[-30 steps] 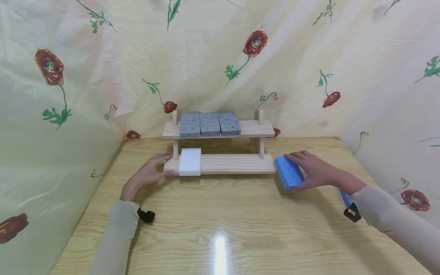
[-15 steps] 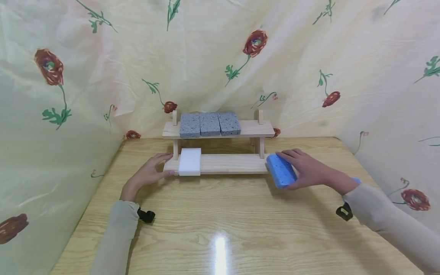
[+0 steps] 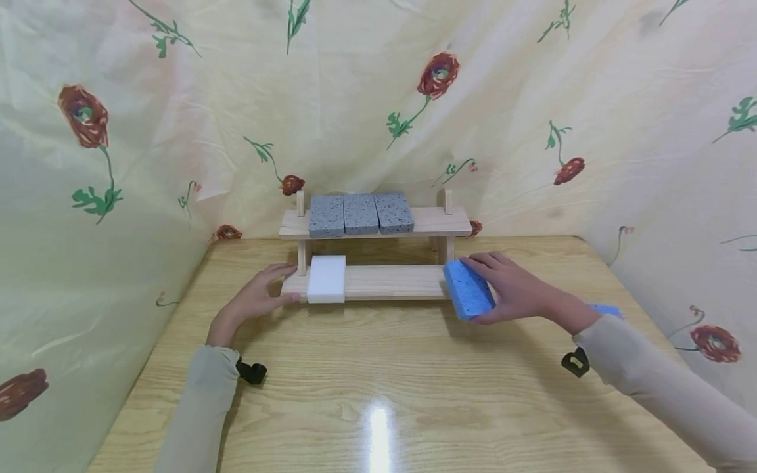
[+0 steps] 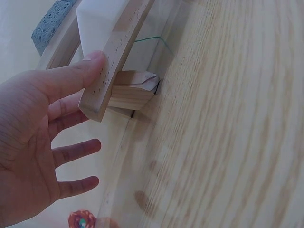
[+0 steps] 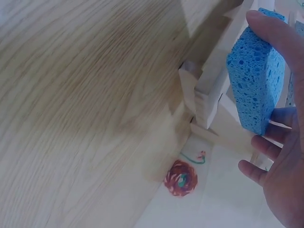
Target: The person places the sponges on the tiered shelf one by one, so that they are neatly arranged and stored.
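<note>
My right hand (image 3: 514,289) holds a blue porous sponge (image 3: 468,290) at the right end of the lower board of a small two-tier wooden shelf (image 3: 396,279). In the right wrist view the thumb lies on one edge of the sponge (image 5: 256,80) and fingers on the opposite one. At the shelf's left end, my left hand (image 3: 254,295) grips the lower board, thumb at the front edge and fingers behind, as the left wrist view shows. A white sponge block (image 3: 326,279) lies on that board near the left hand. Three grey speckled sponges (image 3: 361,214) sit side by side on the upper board.
Another blue piece (image 3: 606,310) lies on the wooden table (image 3: 378,368) beyond the right wrist, partly hidden by the arm. Flower-patterned cloth (image 3: 355,98) hangs behind the shelf and along both sides. Black straps with camera mounts (image 3: 253,372) sit at the wrists.
My right hand has carried the blue sponge leftward, from beside the shelf's right end to over the lower board. The left hand has stayed in place.
</note>
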Demonstrator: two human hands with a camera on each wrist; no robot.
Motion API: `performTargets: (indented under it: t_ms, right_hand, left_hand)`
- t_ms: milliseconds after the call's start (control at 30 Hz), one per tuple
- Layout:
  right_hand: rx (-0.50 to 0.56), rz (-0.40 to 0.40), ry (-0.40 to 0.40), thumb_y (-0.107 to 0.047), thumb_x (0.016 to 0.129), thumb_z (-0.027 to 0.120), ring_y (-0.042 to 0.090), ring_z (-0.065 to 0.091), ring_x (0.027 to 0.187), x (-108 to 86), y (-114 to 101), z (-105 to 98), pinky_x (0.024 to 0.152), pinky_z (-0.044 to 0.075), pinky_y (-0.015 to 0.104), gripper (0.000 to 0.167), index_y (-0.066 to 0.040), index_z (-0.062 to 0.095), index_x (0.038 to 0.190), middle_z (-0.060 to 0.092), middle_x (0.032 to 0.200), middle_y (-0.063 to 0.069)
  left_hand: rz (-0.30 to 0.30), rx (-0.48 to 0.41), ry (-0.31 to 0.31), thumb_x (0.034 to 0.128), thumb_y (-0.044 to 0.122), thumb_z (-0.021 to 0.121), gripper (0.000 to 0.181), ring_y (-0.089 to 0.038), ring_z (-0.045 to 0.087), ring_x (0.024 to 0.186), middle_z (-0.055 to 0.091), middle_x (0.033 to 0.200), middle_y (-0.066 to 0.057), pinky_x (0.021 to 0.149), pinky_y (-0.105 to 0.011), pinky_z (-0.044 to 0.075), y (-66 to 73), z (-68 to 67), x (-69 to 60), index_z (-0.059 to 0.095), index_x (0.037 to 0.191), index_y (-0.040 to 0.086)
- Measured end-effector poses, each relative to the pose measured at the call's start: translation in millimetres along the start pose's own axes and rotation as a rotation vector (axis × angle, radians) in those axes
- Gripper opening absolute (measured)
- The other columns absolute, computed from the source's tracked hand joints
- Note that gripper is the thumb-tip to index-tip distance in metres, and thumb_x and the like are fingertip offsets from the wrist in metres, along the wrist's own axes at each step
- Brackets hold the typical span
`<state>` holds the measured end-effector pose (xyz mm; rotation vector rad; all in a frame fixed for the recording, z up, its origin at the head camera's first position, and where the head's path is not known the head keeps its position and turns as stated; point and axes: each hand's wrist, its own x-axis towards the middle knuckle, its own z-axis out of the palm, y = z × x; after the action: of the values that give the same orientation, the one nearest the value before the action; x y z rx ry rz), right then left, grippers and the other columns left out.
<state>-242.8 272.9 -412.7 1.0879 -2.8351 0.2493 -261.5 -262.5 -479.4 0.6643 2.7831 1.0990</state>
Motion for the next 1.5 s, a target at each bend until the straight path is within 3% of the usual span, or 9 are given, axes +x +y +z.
performTargets:
  t_ms: [400,767,1133,1500]
  right_hand:
    - [0.008,-0.057,0.053,-0.054,0.063,0.092,0.035,0.048,0.127,20.8,-15.6,3.0,0.098,0.052,0.056,0.119,-0.004,0.037,0.156,0.049,0.145,0.018]
    - [0.029,-0.036,0.028,-0.056,0.065,0.091,0.038,0.042,0.133,42.4,-29.2,2.2,0.105,0.046,0.06,0.121,-0.006,0.033,0.158,0.046,0.149,0.02]
    - [0.041,-0.069,0.053,-0.056,0.065,0.09,0.033,0.042,0.128,61.4,-43.0,7.9,0.1,0.049,0.054,0.122,-0.007,0.032,0.159,0.046,0.149,0.017]
    - [0.059,-0.076,0.048,-0.059,0.065,0.09,0.032,0.043,0.13,75.4,-55.2,13.3,0.103,0.048,0.052,0.122,-0.009,0.031,0.16,0.045,0.151,0.016]
  left_hand:
    - [-0.01,-0.001,-0.003,0.096,0.033,0.073,0.071,-0.045,0.028,0.15,0.035,0.162,-0.021,0.121,-0.066,0.024,0.6,-0.3,-1.1,0.044,0.153,0.003]
    - [-0.011,-0.009,0.002,0.095,0.035,0.073,0.073,-0.045,0.028,0.15,0.035,0.162,-0.02,0.12,-0.066,0.025,-0.6,0.1,-1.1,0.044,0.154,0.004]
    - [-0.012,-0.007,-0.001,0.0948,0.034,0.074,0.073,-0.044,0.029,0.151,0.035,0.163,-0.02,0.121,-0.065,0.024,0.4,-0.3,-0.2,0.044,0.154,0.005]
    - [-0.009,0.001,0.007,0.0948,0.033,0.074,0.072,-0.045,0.029,0.15,0.036,0.162,-0.02,0.122,-0.065,0.024,1.2,0.1,-0.5,0.044,0.153,0.004]
